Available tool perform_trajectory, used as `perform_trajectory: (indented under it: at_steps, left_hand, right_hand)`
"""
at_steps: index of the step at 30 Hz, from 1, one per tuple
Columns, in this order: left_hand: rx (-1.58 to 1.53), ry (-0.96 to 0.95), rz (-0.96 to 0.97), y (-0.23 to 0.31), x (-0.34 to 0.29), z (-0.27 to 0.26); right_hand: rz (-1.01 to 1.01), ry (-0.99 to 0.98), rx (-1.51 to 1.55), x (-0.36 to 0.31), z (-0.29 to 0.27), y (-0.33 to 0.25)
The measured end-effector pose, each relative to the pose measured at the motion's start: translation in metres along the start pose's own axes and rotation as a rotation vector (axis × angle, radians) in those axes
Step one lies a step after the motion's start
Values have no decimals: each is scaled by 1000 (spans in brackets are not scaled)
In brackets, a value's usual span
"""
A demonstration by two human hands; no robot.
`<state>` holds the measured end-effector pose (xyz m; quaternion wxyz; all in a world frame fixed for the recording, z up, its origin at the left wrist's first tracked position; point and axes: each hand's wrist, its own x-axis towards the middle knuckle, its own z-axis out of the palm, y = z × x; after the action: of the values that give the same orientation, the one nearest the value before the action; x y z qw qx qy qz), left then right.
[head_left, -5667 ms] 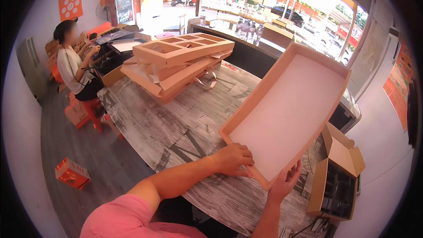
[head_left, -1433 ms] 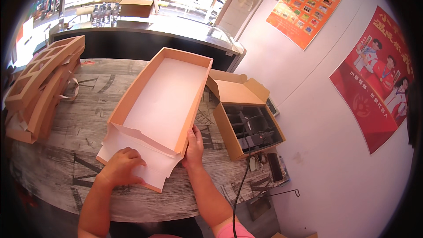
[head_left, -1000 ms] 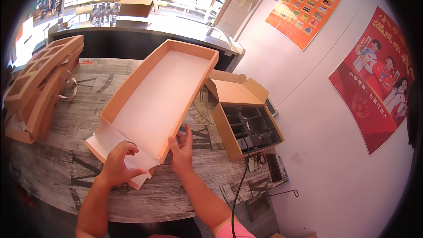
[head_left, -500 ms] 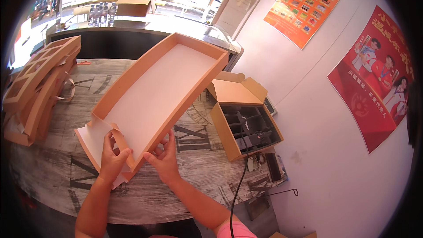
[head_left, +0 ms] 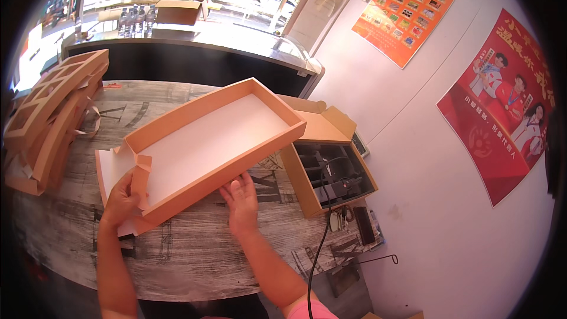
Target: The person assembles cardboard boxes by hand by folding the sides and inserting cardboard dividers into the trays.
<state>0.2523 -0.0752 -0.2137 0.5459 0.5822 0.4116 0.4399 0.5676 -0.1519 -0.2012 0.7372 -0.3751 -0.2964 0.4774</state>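
A long, shallow brown cardboard box tray (head_left: 207, 127) with a white inside is held tilted over the table, its near-left end unfolded into loose flaps. My left hand (head_left: 122, 201) is closed on that end, at a folded end flap (head_left: 140, 180); the tray hides some of its fingers. At the near long wall, my right hand (head_left: 241, 204) lies just under the lower edge. Its fingers are stretched and apart, with the tips at or touching the tray's underside.
More cardboard trays and a divided frame (head_left: 53, 106) are stacked at the table's left. Right of the tray stands an open carton (head_left: 307, 189) with black equipment and a black cable (head_left: 319, 254). Keys (head_left: 338, 220) lie near it, and a dark counter (head_left: 177, 62) stands behind the wood-patterned table (head_left: 201, 266).
The tray has turned clockwise and its far end has come lower. My left hand has moved left with the open end; my right hand has slid right along the near wall and its fingers have straightened.
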Motion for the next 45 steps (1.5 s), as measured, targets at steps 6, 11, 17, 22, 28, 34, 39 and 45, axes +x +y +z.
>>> perform_trajectory:
  at_steps: [6,11,17,22,28,34,39,45]
  left_hand:
    - [17,-36,15,0,2,-13]
    - [196,-34,38,5,-8,-15]
    - [236,28,35,15,-8,-7]
    - [47,101,-54,20,-10,-11]
    - [120,212,-25,21,-8,-4]
    - [200,346,-52,-8,5,-26]
    - [174,395,-62,-15,6,-45]
    - [163,364,-96,-4,1,-42]
  right_hand:
    - [-491,276,-599,21,-38,-10]
    - [-815,-151,-1177,4,-11,-30]
    - [-602,-470,-1356,-14,3,-23]
    - [-631,-560,-1263,-19,6,-12]
    - [-610,-682,-1184,-44,31,-8]
    - [-610,-775,-1166,-54,35,-10]
    - [-614,-782,-1141,-58,36,-9]
    - [-565,-763,-1159,-59,35,-11]
